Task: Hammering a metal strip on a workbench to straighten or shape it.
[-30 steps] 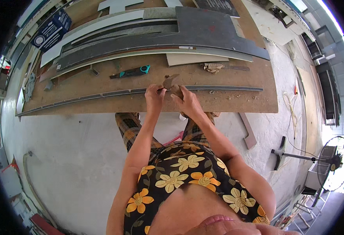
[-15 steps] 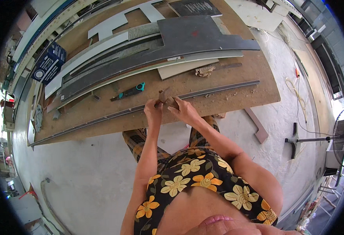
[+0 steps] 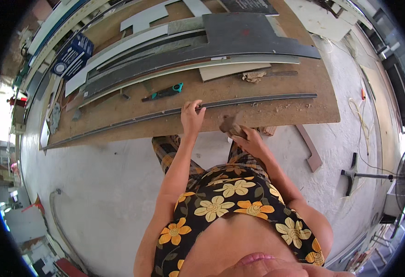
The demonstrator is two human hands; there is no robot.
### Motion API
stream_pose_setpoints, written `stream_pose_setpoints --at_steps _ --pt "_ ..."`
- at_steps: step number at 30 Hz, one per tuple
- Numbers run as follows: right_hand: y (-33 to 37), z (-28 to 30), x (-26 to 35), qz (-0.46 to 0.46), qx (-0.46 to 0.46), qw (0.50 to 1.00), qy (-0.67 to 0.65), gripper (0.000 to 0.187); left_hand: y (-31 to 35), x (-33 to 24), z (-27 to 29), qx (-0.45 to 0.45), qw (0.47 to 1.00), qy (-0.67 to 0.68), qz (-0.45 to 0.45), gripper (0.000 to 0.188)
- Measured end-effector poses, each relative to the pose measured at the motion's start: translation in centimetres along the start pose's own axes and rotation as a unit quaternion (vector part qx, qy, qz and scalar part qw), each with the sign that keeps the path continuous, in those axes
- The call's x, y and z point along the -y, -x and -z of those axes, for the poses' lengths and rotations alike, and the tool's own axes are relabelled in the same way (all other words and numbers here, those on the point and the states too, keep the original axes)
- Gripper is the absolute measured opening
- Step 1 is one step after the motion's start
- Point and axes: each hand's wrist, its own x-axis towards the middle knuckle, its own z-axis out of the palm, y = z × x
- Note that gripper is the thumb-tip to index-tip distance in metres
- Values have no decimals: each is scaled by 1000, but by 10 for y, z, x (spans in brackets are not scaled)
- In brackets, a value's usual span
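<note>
A long, narrow dark strip (image 3: 151, 116) lies along the near side of the brown work table, with small light marks spaced along it. My left hand (image 3: 193, 118) rests on it near the middle, thumb and fingers curled into a pinch; what they hold, if anything, is too small to make out. Just right of that, off the table's front edge, my right hand (image 3: 252, 142) grips a hammer (image 3: 230, 123) by its short handle. The hammer's head is slightly blurred and stands apart from the strip.
Behind the strip lie a black and teal cutter (image 3: 167, 92), crumpled brown paper (image 3: 253, 76) and stacked grey panels (image 3: 239, 39). A blue box (image 3: 73, 55) stands at the far left. On the floor to the right are a brown angled piece (image 3: 309, 147) and a fan's stand (image 3: 368, 175).
My right hand has drawn back to the right and nearer to me with the hammer, away from the strip. My left hand stays at the strip, and the view has shifted slightly.
</note>
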Motion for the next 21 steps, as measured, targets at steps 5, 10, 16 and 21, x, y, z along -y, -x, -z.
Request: stream_pose_setpoints --at_steps 5,10,16,21 --pt "41 12 -26 -62 -2 998 22 40 -2 -11 5 7 998 -63 -17 29" --pt "51 1 -60 -33 -27 999 10 32 -5 -7 3 27 998 -50 10 28" --pt "47 -9 -82 -96 30 994 -33 24 -10 -14 8 15 999 -39 -15 21" --pt "42 -13 -74 -109 28 993 -25 21 -8 -11 11 40 998 -8 52 15"
